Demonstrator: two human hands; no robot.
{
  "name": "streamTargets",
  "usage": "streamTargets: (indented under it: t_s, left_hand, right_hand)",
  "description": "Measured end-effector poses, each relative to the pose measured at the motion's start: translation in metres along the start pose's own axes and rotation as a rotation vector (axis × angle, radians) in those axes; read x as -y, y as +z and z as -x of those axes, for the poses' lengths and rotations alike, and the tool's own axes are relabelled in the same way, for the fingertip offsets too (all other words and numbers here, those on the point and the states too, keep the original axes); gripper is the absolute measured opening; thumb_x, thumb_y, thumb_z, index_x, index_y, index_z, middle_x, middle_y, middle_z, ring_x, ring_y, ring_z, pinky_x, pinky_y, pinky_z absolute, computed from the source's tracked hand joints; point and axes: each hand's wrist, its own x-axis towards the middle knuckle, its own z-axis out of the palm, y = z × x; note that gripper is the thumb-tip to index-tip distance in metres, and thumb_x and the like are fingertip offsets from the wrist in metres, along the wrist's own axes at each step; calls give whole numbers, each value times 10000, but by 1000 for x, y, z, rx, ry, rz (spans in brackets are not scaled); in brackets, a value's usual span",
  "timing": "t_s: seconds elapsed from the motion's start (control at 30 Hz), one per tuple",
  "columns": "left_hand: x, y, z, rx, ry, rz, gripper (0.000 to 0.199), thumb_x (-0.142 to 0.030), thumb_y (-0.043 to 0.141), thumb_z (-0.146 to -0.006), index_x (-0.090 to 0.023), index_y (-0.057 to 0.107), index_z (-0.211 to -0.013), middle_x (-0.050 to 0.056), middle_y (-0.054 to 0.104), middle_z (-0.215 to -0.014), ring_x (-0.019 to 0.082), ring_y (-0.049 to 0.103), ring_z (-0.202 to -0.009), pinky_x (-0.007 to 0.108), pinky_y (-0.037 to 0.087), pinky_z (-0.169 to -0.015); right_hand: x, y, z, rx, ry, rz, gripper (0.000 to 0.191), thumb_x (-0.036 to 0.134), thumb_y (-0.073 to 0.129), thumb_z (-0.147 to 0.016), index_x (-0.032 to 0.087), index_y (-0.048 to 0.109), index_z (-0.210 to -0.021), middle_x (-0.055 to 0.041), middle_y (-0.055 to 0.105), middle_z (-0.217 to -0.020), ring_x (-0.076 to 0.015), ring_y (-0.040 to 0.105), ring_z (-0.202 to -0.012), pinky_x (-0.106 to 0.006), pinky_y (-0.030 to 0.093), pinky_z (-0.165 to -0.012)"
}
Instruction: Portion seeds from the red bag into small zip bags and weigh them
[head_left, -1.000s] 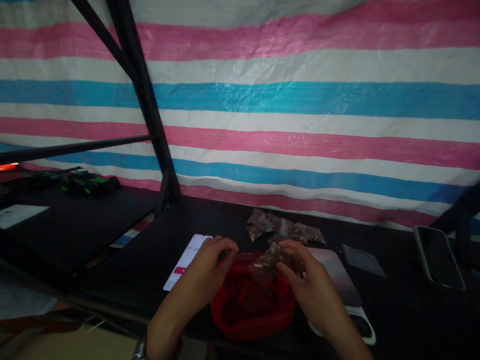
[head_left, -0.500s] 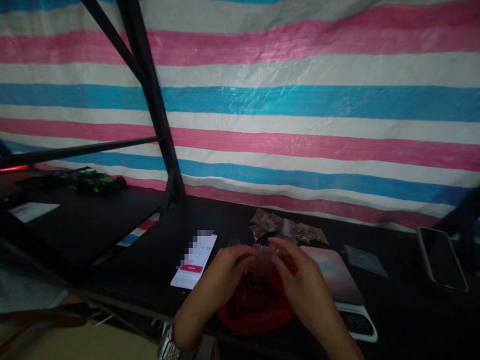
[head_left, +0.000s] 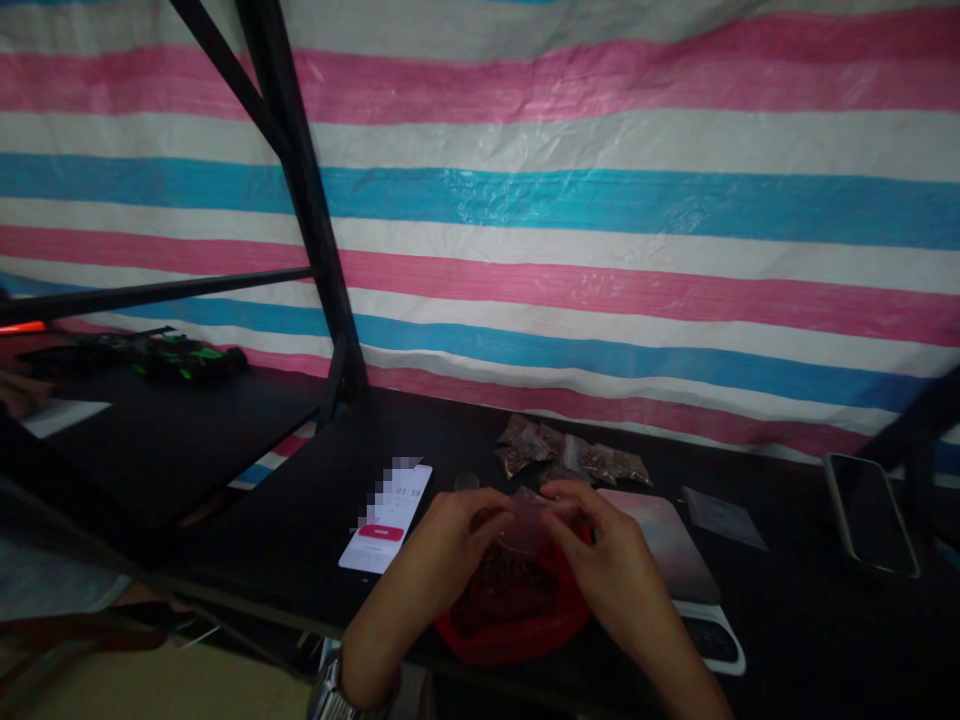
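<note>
Between my two hands is a small clear plastic bag [head_left: 527,512], its upper part pinched from both sides. My left hand [head_left: 466,525] closes thumb and fingers on its left edge, and my right hand [head_left: 589,525] does the same on the right. Right below them a red plastic bag [head_left: 491,650] lies wide at the mouth, with dark brown loose bits [head_left: 510,590] inside. Behind my hands, several filled small bags [head_left: 574,455] lie in a row. A kitchen scale [head_left: 712,640] with a pinkish flat top stands beside my right forearm.
A lit phone [head_left: 386,525] lies left, near a small round clear object [head_left: 466,481]. At right are a flat clear bag [head_left: 725,517] and a dark-screened phone [head_left: 872,515]. A black post [head_left: 307,220] rises at left; green toy cars [head_left: 187,357] and a person's hand [head_left: 22,393] are beyond it.
My hands keep their pinch on the small bag, which has barely shifted. Another person's hand has appeared at the far left. The phone's timer reads 03:59 now.
</note>
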Motion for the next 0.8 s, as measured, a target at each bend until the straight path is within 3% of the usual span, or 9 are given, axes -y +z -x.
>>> streamTargets:
  t_s: [0.13,0.2,0.23,0.3,0.37,0.43,0.53,0.67,0.8]
  left_hand:
    - [5,-8,21,-190,-125,-330,467,-394,587,-959,-199,689,-1370,174,715,-1413,348,695,-1288,452,532,-1050]
    - [11,-9,34,-202,-258,-469,497,-440,533,-971,-193,657,-1385,219,726,-1365,377,781,-1090,459,593,-853]
    - [13,-8,38,-200,-260,-505,455,-456,511,-982,-212,680,-1328,203,777,-1262,357,802,-998,418,589,-781]
    - [18,-3,38,-111,-283,-535,388,-441,448,-1010,-244,700,-1230,145,836,-1057,341,818,-893,377,559,-694]
    - [19,4,29,-54,-335,-537,393,-391,374,-1030,-242,696,-1199,131,847,-1006,358,820,-912,390,544,-691]
    - [18,10,14,-79,-384,-473,413,-349,343,-1026,-229,690,-1215,139,847,-1079,366,810,-1007,417,553,-772]
    - [17,16,-6,-210,-371,-311,408,-372,375,-1005,-237,692,-1224,122,838,-1167,328,791,-1090,389,556,-890]
    - [22,12,-14,-331,-345,-309,382,-381,421,-960,-239,714,-1159,124,842,-1141,348,793,-1050,406,575,-874]
    - [35,6,-3,-360,-354,-374,389,-409,437,-970,-225,716,-1171,155,845,-1072,383,806,-962,455,592,-814]
  right_hand:
    - [-8,-4,-4,-111,39,-102,258,454,765,-835,229,757,-960,-12,739,-727,-218,686,-708,-313,527,-676]
    - [-13,-14,-10,-183,58,-158,357,515,829,-764,218,744,-943,11,684,-650,-204,646,-645,-306,505,-630]
    - [-16,-23,-13,-224,62,-172,402,537,852,-728,213,741,-938,18,667,-624,-201,637,-629,-307,502,-624]
    - [-25,-50,-18,-339,76,-154,476,575,866,-683,204,743,-954,12,675,-612,-208,647,-629,-318,513,-637]
    - [-38,-86,-21,-519,134,-73,553,614,830,-690,195,753,-1042,-17,729,-670,-226,685,-666,-330,532,-652]
    - [-55,-125,-18,-725,222,34,633,642,779,-689,183,748,-1124,-56,786,-786,-241,723,-728,-336,551,-668]
    - [-84,-171,-12,-891,325,168,604,586,711,-718,128,738,-1112,-119,798,-824,-296,752,-796,-379,562,-698]
    - [-114,-193,-9,-882,423,425,326,420,700,-728,186,778,-941,-155,799,-881,-382,734,-959,-491,543,-860]
    - [-127,-183,-15,-759,420,661,314,310,652,-803,200,806,-1054,-212,741,-1253,-457,590,-1250,-594,438,-1024]
